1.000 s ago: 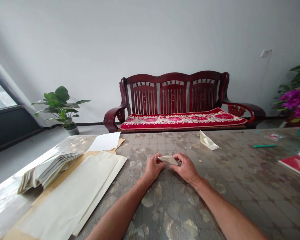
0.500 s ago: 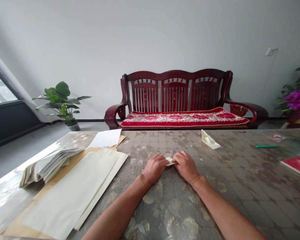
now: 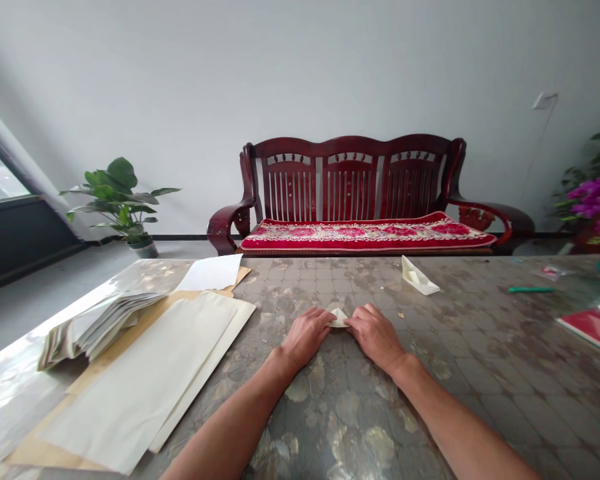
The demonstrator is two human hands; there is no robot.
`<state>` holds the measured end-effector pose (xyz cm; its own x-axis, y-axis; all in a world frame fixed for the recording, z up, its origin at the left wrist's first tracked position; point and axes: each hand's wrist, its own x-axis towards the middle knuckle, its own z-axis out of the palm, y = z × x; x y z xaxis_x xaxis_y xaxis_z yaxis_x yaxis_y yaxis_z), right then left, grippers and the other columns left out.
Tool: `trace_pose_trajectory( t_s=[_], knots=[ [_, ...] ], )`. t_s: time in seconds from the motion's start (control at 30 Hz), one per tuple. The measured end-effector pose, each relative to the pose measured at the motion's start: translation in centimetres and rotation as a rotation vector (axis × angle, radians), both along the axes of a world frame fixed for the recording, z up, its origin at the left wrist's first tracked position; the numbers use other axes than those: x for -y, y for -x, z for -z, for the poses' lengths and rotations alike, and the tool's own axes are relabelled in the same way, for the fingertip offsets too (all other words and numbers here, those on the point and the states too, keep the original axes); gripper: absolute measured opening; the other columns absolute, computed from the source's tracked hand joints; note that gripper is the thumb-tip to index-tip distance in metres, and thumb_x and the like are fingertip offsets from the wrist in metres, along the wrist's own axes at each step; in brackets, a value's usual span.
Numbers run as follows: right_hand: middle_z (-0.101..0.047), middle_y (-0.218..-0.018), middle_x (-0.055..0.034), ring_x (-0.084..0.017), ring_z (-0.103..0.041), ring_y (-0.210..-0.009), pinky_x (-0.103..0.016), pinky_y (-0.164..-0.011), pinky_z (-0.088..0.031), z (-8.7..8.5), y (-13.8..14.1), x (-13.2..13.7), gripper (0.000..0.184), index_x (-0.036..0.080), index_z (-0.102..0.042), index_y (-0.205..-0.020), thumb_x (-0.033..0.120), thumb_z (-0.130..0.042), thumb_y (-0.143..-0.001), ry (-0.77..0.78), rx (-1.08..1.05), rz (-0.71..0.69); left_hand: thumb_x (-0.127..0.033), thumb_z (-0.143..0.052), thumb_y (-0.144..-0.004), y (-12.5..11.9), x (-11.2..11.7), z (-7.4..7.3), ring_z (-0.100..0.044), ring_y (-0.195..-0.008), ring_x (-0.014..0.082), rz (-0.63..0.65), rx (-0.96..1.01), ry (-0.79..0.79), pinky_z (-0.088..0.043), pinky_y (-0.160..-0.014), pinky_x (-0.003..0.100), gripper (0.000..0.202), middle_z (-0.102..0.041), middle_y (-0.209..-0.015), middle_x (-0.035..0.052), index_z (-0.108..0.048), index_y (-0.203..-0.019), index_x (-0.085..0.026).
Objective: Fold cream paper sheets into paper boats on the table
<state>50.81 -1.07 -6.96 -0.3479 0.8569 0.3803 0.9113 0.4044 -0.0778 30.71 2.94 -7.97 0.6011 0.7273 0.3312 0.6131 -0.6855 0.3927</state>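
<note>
A small folded piece of cream paper (image 3: 339, 318) lies on the mottled stone-patterned table (image 3: 360, 413), mostly covered by my hands. My left hand (image 3: 305, 337) pinches its left side with curled fingers. My right hand (image 3: 377, 335) presses on its right side, fingers bent over it. Only a small pale triangle of the paper shows between the two hands. A finished folded paper boat (image 3: 419, 277) stands farther back on the table, to the right of my hands.
Large cream sheets (image 3: 145, 380) lie on brown paper at the left, with a fanned stack of folded paper (image 3: 95, 327) beside them. A green pen (image 3: 530, 289) and a red book (image 3: 593, 328) lie at the right. A red wooden bench (image 3: 360, 200) stands behind the table.
My hands have closed in together over the folded paper and pressed it down to the table; less of the paper shows now than a second ago.
</note>
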Motion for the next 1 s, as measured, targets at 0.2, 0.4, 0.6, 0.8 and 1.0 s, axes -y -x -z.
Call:
trace_pose_trajectory(
  t_s=[0.2, 0.4, 0.6, 0.8, 1.0],
  knots=[
    [-0.065, -0.083, -0.0009, -0.018, -0.055, -0.085, -0.029, -0.074, -0.037, -0.4, -0.2, 0.3, 0.011, 0.025, -0.070, -0.084, 0.026, -0.061, -0.091, 0.034, 0.011, 0.039, -0.017, -0.058, -0.087, 0.9, -0.8, 0.4, -0.062, -0.088, 0.0137, 0.044, 0.219, 0.149, -0.046, -0.082, 0.021, 0.013, -0.067, -0.092, 0.0012, -0.066, -0.077, -0.020],
    [-0.066, -0.087, -0.0012, -0.018, -0.056, -0.087, -0.028, -0.073, -0.034, -0.7, 0.2, 0.5, 0.017, 0.024, -0.065, -0.081, 0.028, -0.056, -0.094, 0.073, -0.002, 0.132, -0.026, -0.057, -0.088, 0.8, -1.1, 0.4, -0.062, -0.088, 0.0151, -0.054, 0.194, 0.170, -0.046, -0.081, 0.023, 0.018, -0.067, -0.087, 0.0013, -0.069, -0.075, -0.021],
    [-0.064, -0.090, -0.0019, -0.017, -0.055, -0.091, -0.026, -0.075, -0.035, 0.1, 0.5, -0.1, 0.020, 0.023, -0.063, -0.080, 0.025, -0.051, -0.096, 0.118, -0.086, 0.190, -0.031, -0.057, -0.089, 0.6, -1.1, -0.2, -0.061, -0.086, 0.0149, -0.190, 0.091, 0.174, -0.044, -0.077, 0.024, 0.020, -0.064, -0.088, 0.0007, -0.068, -0.075, -0.021],
    [-0.065, -0.087, 0.0000, -0.016, -0.055, -0.087, -0.025, -0.072, -0.033, 0.4, 0.7, -0.3, 0.016, 0.022, -0.061, -0.080, 0.022, -0.052, -0.093, 0.188, -0.218, 0.245, -0.030, -0.056, -0.090, 0.3, -1.1, -0.4, -0.061, -0.088, 0.0152, -0.216, 0.034, 0.171, -0.043, -0.076, 0.023, 0.022, -0.063, -0.090, 0.0014, -0.066, -0.074, -0.020],
    [-0.067, -0.086, 0.0004, -0.016, -0.055, -0.085, -0.026, -0.068, -0.030, -0.1, 1.1, -0.4, 0.022, 0.023, -0.062, -0.078, 0.027, -0.050, -0.095, 0.211, -0.201, 0.288, -0.033, -0.056, -0.090, 0.1, -1.0, -0.6, -0.061, -0.089, 0.0157, -0.243, -0.002, 0.157, -0.044, -0.077, 0.024, 0.022, -0.061, -0.091, 0.0017, -0.065, -0.074, -0.020]
  ],
)
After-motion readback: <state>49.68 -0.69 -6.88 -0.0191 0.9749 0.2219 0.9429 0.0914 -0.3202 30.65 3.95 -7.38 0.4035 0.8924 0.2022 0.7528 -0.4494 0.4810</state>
